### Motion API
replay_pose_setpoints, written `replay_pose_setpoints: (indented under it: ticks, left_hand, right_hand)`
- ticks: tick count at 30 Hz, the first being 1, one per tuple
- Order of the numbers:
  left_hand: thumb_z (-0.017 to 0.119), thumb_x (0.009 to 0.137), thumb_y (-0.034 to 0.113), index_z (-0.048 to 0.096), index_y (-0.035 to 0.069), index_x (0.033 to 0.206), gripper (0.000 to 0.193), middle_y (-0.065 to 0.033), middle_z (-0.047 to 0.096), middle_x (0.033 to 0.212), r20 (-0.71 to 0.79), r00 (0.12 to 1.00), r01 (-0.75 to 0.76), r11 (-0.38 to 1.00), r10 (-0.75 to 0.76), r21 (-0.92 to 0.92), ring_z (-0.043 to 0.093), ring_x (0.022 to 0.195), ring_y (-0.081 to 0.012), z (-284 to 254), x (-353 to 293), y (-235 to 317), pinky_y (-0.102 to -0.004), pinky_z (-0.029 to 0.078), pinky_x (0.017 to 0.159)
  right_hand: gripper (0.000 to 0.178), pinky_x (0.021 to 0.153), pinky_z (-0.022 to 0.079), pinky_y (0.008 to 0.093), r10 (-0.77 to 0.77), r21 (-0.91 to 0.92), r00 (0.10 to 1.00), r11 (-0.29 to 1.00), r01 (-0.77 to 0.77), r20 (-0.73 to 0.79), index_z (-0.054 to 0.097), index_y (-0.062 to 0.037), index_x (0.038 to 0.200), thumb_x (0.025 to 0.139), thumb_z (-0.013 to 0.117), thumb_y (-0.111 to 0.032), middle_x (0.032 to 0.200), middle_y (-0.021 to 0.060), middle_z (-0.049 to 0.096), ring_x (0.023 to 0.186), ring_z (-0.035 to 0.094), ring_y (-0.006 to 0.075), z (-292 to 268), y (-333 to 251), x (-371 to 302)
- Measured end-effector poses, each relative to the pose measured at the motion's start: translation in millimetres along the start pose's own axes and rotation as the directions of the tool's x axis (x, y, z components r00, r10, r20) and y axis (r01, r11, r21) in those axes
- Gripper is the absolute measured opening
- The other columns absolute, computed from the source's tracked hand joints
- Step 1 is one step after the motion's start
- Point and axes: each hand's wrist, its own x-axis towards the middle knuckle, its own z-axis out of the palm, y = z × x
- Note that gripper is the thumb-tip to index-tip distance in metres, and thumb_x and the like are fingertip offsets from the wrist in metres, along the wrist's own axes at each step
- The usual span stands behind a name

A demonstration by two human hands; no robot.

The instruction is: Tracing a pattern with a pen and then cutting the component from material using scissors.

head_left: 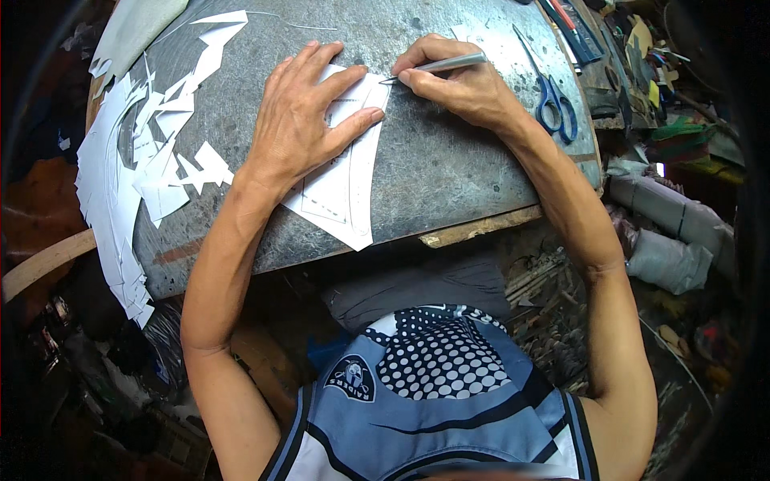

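A white paper pattern piece point(361, 192) with printed lines lies on the worn grey tabletop point(449, 176), its pointed lower end at the near edge. My left hand point(309, 116) rests flat on the paper with its fingers spread, covering much of its left side. Pinched in my right hand point(457, 84) is a slim silver craft knife point(449, 62). Its dark, narrow tip meets the paper's upper right edge, just beyond my left thumb and forefinger.
White paper scraps point(120, 184) heap along the table's left side. Blue-handled scissors point(553, 108) lie right of my right hand, with more tools point(573, 32) at the far right corner. A thin wire or string point(297, 26) lies at the back. Clutter surrounds the table.
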Motion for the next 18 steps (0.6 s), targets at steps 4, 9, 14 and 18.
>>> replay_pose_setpoints:
  ticks: [4, 9, 14, 18]
  left_hand:
    - [0.073, 0.081, 0.05, 0.068, 0.017, 0.125, 0.055, -0.0157, 0.05, 0.145, 0.003, 1.0, 0.005, 1.0, -0.005, 0.0, 0.037, 0.141, -0.0333, -0.3, 0.8, 0.0, -0.0528, 0.024, 0.118]
    - [0.073, 0.081, 0.051, 0.068, 0.017, 0.125, 0.056, -0.0155, 0.05, 0.145, 0.01, 1.0, 0.01, 1.0, -0.011, 0.002, 0.037, 0.141, -0.0331, 0.1, -0.3, 0.3, -0.0528, 0.024, 0.118]
    - [0.073, 0.081, 0.052, 0.067, 0.017, 0.125, 0.056, -0.0157, 0.049, 0.145, 0.006, 1.0, 0.004, 1.0, -0.004, 0.006, 0.037, 0.142, -0.033, 1.6, -0.4, -1.1, -0.0528, 0.024, 0.118]
    - [0.073, 0.081, 0.052, 0.067, 0.017, 0.125, 0.056, -0.016, 0.05, 0.145, 0.002, 1.0, -0.003, 1.0, 0.003, 0.002, 0.037, 0.141, -0.033, 0.8, -0.4, -1.5, -0.0529, 0.024, 0.118]
  right_hand:
    - [0.023, 0.067, 0.053, 0.0328, -0.043, -0.025, 0.998, 0.999, 0.042, -0.04, 0.073, -0.0044, 0.094, 0.086, 0.067, -0.026, 0.085, 0.0097, 0.069, 0.076, 0.065, 0.0199, 0.7, -0.3, 0.6]
    - [0.022, 0.067, 0.054, 0.0324, -0.051, -0.029, 0.997, 0.998, 0.05, -0.054, 0.074, -0.0044, 0.093, 0.086, 0.067, -0.025, 0.085, 0.0096, 0.069, 0.076, 0.065, 0.0193, 2.5, 2.4, -0.3]
    - [0.022, 0.065, 0.053, 0.0324, -0.058, -0.034, 0.997, 0.998, 0.057, -0.057, 0.073, -0.0044, 0.091, 0.085, 0.068, -0.024, 0.083, 0.0096, 0.069, 0.074, 0.065, 0.0187, 2.9, 5.0, -1.6]
    - [0.021, 0.064, 0.053, 0.0321, -0.072, -0.053, 0.995, 0.996, 0.068, -0.072, 0.073, -0.0043, 0.091, 0.085, 0.067, -0.024, 0.082, 0.0094, 0.068, 0.073, 0.064, 0.0186, 4.1, 6.0, -1.4]
